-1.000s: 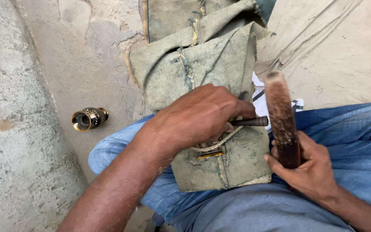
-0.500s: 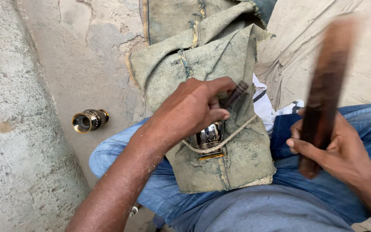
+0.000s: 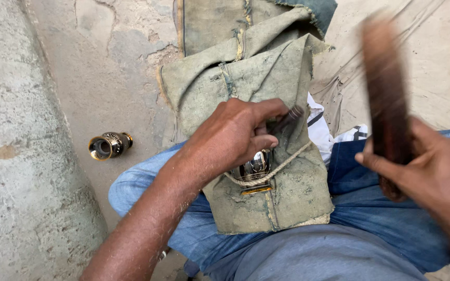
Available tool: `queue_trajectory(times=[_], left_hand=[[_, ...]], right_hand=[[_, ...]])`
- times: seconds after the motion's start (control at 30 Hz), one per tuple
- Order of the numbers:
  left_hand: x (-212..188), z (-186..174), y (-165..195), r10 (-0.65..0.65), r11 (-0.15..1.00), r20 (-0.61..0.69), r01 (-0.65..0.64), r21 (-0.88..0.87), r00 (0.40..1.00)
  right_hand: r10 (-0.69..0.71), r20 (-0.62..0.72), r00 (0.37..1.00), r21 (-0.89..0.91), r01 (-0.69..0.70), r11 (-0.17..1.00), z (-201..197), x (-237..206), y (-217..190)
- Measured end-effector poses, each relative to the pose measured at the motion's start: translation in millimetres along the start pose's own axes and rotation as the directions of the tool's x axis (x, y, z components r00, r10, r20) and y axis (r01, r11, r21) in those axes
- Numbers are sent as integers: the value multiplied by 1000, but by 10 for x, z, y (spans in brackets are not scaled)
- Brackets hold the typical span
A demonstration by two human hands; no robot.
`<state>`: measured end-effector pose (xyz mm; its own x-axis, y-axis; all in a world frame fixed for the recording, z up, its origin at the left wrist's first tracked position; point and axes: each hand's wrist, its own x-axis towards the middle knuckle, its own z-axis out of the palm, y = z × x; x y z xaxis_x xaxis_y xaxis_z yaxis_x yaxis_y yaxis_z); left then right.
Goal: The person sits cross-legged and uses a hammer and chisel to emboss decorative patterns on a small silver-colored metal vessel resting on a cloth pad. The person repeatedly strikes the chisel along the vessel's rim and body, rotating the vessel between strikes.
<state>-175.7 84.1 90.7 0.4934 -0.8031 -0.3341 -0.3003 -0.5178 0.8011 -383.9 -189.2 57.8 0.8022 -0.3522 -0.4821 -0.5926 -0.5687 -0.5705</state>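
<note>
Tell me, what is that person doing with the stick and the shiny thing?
A person sits with a worn green cloth over their lap. The left hand pins a shiny metal piece, looped with rope, and holds a thin dark tool against it. The right hand grips a dark wooden stick, raised and blurred. Another brass piece lies on the floor.

Shiny metal piece (image 3: 256, 165) on lap, dark wooden stick (image 3: 386, 93) raised.

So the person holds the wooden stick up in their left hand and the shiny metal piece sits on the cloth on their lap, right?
Not quite. The head view shows the wooden stick raised in the right hand, not the left. The left hand grips a thin dark tool over the shiny metal piece, which does sit on the cloth on the lap.
</note>
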Motion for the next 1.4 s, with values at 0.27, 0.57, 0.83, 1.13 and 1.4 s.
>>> queue_trajectory(times=[0.27,0.57,0.83,1.13,1.4], left_hand=[[-289,199,-21,-169,978,-292,123,-169,941],[-534,513,8,-202,957,-592,29,-287,780],[-607,605,-35,-209,954,-626,16,-300,752],[-537,318,-60,-76,978,-457,-23,-208,886],[-465,205,-24,26,993,-370,-65,-94,929]], right_hand=[[-328,281,902,-353,415,838,-473,631,-576],[-274,350,896,-738,443,509,-588,713,-1472],[-648,292,703,-436,701,564,-626,683,-1441],[-291,144,946,-236,318,918,-714,585,-1036],[-170,396,902,-294,300,908,-536,451,-423]])
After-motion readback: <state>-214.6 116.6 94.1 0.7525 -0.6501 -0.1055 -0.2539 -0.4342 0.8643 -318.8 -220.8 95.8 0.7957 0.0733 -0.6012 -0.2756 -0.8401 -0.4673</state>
